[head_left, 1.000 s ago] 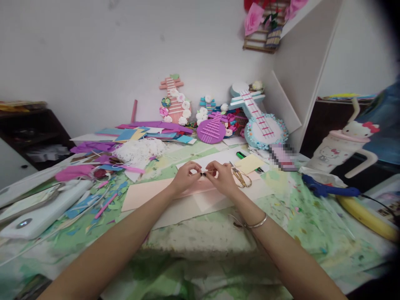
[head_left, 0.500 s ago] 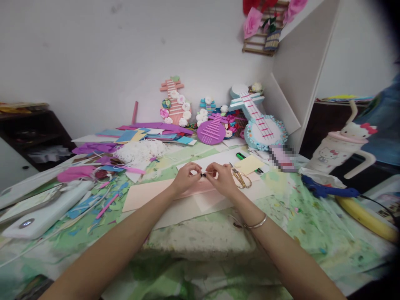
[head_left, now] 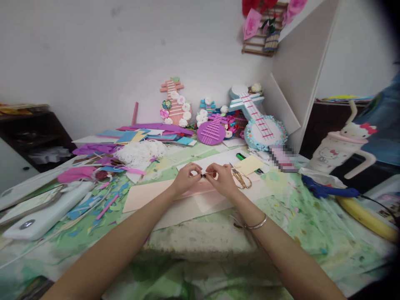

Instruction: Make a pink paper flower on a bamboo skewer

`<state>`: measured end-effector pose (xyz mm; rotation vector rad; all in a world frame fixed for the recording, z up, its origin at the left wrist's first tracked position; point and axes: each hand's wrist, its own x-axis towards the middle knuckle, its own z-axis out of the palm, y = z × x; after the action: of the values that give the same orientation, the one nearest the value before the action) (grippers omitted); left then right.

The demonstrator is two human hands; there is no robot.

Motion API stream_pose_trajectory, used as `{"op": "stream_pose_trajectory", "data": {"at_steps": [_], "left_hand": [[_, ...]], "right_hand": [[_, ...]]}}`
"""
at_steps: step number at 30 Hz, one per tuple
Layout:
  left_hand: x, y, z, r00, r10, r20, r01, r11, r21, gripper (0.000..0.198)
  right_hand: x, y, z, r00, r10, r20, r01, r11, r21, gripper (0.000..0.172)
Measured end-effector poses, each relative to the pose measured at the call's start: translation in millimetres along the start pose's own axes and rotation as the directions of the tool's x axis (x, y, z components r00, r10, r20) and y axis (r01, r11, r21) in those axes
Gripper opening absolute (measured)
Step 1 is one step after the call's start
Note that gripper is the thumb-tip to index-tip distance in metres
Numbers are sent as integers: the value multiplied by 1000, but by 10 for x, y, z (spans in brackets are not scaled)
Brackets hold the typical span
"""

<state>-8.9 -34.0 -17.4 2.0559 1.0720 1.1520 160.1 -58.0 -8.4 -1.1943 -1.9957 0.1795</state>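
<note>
My left hand (head_left: 185, 178) and my right hand (head_left: 223, 178) meet fingertip to fingertip over a pale pink sheet (head_left: 146, 195) in the middle of the table. Both pinch one small thin piece (head_left: 203, 174) between them; it is too small to name. The fingers of both hands are curled in. A silver bangle (head_left: 256, 224) sits on my right wrist. Gold scissors (head_left: 241, 178) lie just right of my right hand, beside a yellow card (head_left: 249, 163).
Paper guitar models (head_left: 262, 125) and flowers stand at the back by the wall. Coloured scraps and white string (head_left: 140, 151) lie back left, a white device (head_left: 43, 216) at left. A blue glue gun (head_left: 328, 191), a cat-themed cup (head_left: 340, 148) and a yellow object (head_left: 365, 216) are at right.
Nothing has clearly changed; both hands stay pinched together at the same spot, with only slight finger movement.
</note>
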Motion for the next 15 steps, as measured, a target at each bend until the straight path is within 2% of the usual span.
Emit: {"op": "stream_pose_trajectory", "data": {"at_steps": [15], "left_hand": [[-6,0,8,1000,-10,-15,9,1000,-27,6]], "right_hand": [[7,1,-9,1000,18,1,-18,1000,6,6]]}}
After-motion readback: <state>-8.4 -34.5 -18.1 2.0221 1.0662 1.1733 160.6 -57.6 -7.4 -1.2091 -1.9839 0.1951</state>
